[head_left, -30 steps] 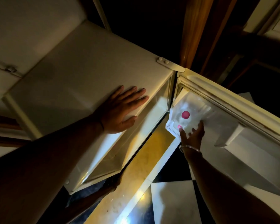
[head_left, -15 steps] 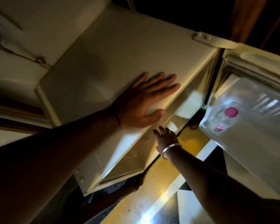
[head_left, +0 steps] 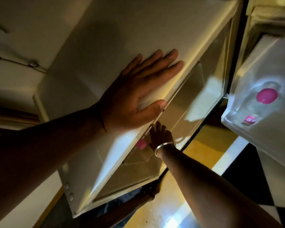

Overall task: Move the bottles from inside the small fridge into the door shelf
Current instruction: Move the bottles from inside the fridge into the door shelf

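My left hand (head_left: 138, 94) lies flat, fingers spread, on the cream top of the small fridge (head_left: 105, 38). My right hand (head_left: 161, 137), with a silver bangle on the wrist, reaches into the fridge opening just under the top's front edge. Its fingers are stretched out and hold nothing. A bottle's pink cap (head_left: 141, 143) shows right beside that hand, to its left; the bottle's body is hidden. On the open door at the right, the clear door shelf (head_left: 234, 119) holds a clear bottle with a pink cap (head_left: 266, 95).
The fridge door (head_left: 270, 51) stands open at the right. Below are a yellow and white floor strip (head_left: 202, 145) and black-and-white tiles (head_left: 253, 170). A cream cabinet with a latch (head_left: 33, 64) stands to the left of the fridge.
My right hand left the door shelf, crossed leftwards and went into the fridge next to the pink cap. The view has moved closer to the fridge. My left hand stayed on top.
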